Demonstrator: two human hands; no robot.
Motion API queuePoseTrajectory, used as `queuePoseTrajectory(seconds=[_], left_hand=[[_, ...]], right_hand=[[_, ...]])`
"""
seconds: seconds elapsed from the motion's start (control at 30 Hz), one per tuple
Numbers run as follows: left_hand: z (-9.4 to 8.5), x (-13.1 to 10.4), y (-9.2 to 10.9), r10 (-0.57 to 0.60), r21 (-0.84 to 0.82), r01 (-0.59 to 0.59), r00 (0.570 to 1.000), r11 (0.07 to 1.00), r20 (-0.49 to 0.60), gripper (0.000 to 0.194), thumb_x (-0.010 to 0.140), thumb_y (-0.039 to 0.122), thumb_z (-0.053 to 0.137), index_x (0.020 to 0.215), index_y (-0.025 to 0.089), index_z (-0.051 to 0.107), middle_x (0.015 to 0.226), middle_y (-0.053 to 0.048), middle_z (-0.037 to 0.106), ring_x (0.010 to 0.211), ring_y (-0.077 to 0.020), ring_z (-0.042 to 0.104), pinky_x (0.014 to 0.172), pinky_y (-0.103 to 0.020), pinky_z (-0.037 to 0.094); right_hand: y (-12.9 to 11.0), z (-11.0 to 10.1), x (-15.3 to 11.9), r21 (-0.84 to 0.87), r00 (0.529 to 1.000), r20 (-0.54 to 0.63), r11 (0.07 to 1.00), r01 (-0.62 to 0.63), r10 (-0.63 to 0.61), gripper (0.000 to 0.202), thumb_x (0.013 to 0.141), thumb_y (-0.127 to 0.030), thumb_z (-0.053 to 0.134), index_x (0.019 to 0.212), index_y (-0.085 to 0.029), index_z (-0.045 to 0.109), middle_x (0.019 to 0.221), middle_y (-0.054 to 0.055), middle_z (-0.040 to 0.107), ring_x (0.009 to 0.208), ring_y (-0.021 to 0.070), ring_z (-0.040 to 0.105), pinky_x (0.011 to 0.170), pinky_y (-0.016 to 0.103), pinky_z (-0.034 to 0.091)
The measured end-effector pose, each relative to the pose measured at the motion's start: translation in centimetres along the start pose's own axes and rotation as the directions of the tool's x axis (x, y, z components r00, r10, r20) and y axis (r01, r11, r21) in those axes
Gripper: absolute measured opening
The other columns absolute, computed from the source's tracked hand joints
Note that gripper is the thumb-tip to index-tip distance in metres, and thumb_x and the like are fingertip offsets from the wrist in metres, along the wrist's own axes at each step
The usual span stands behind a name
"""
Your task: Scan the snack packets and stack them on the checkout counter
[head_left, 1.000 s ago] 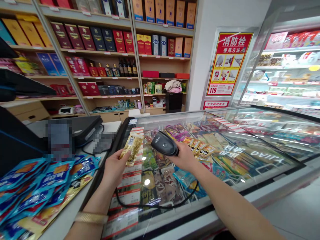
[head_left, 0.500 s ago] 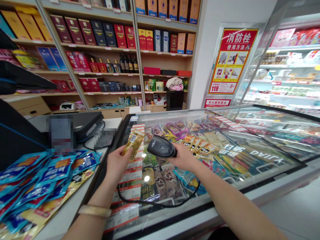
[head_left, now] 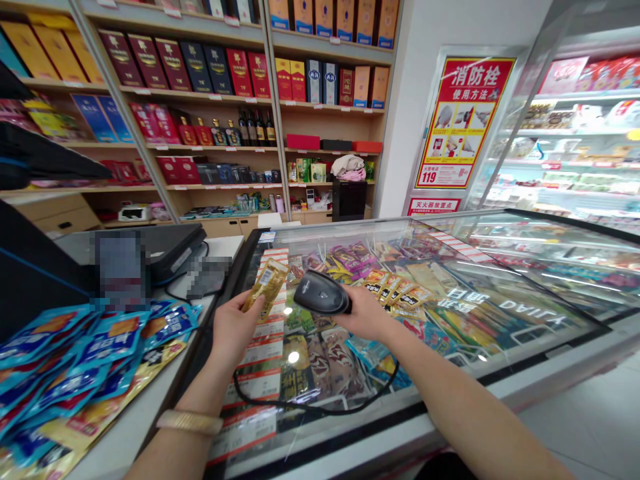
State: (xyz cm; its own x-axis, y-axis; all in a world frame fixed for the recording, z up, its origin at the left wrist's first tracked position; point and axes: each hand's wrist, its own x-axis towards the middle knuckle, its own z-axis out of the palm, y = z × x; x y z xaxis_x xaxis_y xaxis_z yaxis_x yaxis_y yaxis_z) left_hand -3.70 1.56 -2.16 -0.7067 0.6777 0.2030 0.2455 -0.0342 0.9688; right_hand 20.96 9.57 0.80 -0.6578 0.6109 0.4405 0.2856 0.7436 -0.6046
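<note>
Closed on the lower end of a gold snack packet is my left hand; a barcode shows on the packet's upper part. My right hand grips a black barcode scanner, its head turned left toward the packet, a small gap apart. The scanner's handle is mostly hidden in my fingers. From it a black cable loops down over the glass lid of the freezer. Several gold packets lie fanned on the glass beyond my right hand.
Blue snack packets are heaped on the white counter at left, with a longer gold packet below them. A dark device stands behind. Shelves of boxes and bottles line the back; a lit fridge is at right.
</note>
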Motion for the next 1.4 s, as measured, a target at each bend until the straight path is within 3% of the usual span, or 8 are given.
queuePoseTrajectory(seconds=[0.67, 0.87, 0.97, 1.07, 1.13, 1.23, 1.27, 1.4], left_hand=[[0.0, -0.2, 0.0, 0.018, 0.025, -0.018, 1.0, 1.0, 0.001, 0.047, 0.063, 0.042, 0.069, 0.1, 0.012, 0.073, 0.086, -0.005, 0.075, 0.077, -0.0207, 0.067, 0.067, -0.027, 0.05], [-1.1, -1.4, 3.1, 0.107, -0.09, -0.12, 0.986, 0.989, -0.131, 0.049, 0.068, 0.042, 0.066, 0.104, 0.01, 0.071, 0.096, -0.01, 0.074, 0.085, -0.023, 0.067, 0.076, -0.032, 0.053], [-4.3, -2.4, 5.3, 0.302, 0.079, -0.292, 0.93, 0.953, -0.209, 0.042, 0.073, 0.043, 0.062, 0.101, 0.013, 0.072, 0.1, -0.01, 0.073, 0.09, -0.0222, 0.067, 0.083, -0.034, 0.052], [-10.0, -3.6, 6.3, 0.532, 0.401, -0.423, 0.82, 0.812, -0.211, 0.032, 0.078, 0.043, 0.059, 0.094, 0.019, 0.074, 0.099, -0.006, 0.073, 0.095, -0.0213, 0.065, 0.093, -0.035, 0.049], [-14.9, -4.3, 6.3, 0.596, 0.566, -0.408, 0.779, 0.716, -0.193, 0.029, 0.081, 0.045, 0.057, 0.091, 0.023, 0.074, 0.098, -0.003, 0.073, 0.098, -0.0215, 0.065, 0.097, -0.037, 0.048], [-22.5, -4.8, 5.6, 0.614, 0.694, -0.323, 0.759, 0.643, -0.216, 0.024, 0.079, 0.048, 0.058, 0.084, 0.029, 0.071, 0.096, 0.005, 0.073, 0.09, -0.0192, 0.066, 0.092, -0.039, 0.051], [-24.9, -4.8, 5.4, 0.644, 0.711, -0.318, 0.726, 0.627, -0.244, 0.023, 0.079, 0.049, 0.058, 0.082, 0.029, 0.07, 0.093, 0.007, 0.073, 0.088, -0.0185, 0.066, 0.091, -0.04, 0.051], [-32.2, -4.5, 4.2, 0.713, 0.828, -0.208, 0.639, 0.521, -0.289, 0.019, 0.082, 0.044, 0.055, 0.08, 0.031, 0.069, 0.101, 0.019, 0.071, 0.103, -0.018, 0.063, 0.099, -0.045, 0.046]], right_hand=[[0.4, 0.2, 0.0, -0.032, 1.0, -0.02, 0.999, -0.017, 0.017, 0.025, 0.067, -0.02, 0.067, 0.092, -0.02, 0.068, 0.083, 0.002, 0.071, 0.075, 0.0202, 0.066, 0.068, 0.026, 0.047], [1.0, 0.2, -0.4, -0.018, 0.998, -0.057, 0.999, -0.028, 0.027, 0.029, 0.072, -0.03, 0.064, 0.098, -0.019, 0.068, 0.086, 0.006, 0.073, 0.08, 0.024, 0.067, 0.072, 0.031, 0.049], [1.6, 0.3, -0.5, -0.041, 0.996, -0.08, 0.999, -0.03, 0.026, 0.029, 0.074, -0.037, 0.061, 0.095, -0.019, 0.069, 0.085, 0.007, 0.073, 0.077, 0.0248, 0.067, 0.068, 0.032, 0.05], [2.2, 0.4, -0.6, -0.03, 0.997, -0.071, 0.999, -0.019, 0.017, 0.03, 0.074, -0.038, 0.06, 0.095, -0.019, 0.069, 0.085, 0.007, 0.073, 0.078, 0.0245, 0.068, 0.066, 0.031, 0.05], [2.4, 0.4, -0.6, -0.03, 0.997, -0.076, 0.999, -0.024, 0.022, 0.031, 0.073, -0.038, 0.059, 0.096, -0.02, 0.069, 0.086, 0.007, 0.074, 0.079, 0.0254, 0.069, 0.066, 0.032, 0.051], [2.4, 0.4, -0.7, -0.039, 0.994, -0.101, 0.999, -0.034, 0.03, 0.032, 0.072, -0.039, 0.059, 0.095, -0.02, 0.07, 0.084, 0.007, 0.074, 0.077, 0.0265, 0.069, 0.065, 0.033, 0.052], [2.4, 0.4, -0.6, -0.041, 0.994, -0.108, 0.999, -0.033, 0.028, 0.032, 0.072, -0.04, 0.059, 0.094, -0.02, 0.07, 0.083, 0.007, 0.074, 0.076, 0.0265, 0.069, 0.064, 0.032, 0.052], [2.1, 0.3, -0.5, -0.04, 0.993, -0.117, 0.999, -0.019, 0.014, 0.029, 0.071, -0.04, 0.059, 0.089, -0.021, 0.07, 0.08, 0.007, 0.074, 0.074, 0.026, 0.069, 0.063, 0.031, 0.052]])
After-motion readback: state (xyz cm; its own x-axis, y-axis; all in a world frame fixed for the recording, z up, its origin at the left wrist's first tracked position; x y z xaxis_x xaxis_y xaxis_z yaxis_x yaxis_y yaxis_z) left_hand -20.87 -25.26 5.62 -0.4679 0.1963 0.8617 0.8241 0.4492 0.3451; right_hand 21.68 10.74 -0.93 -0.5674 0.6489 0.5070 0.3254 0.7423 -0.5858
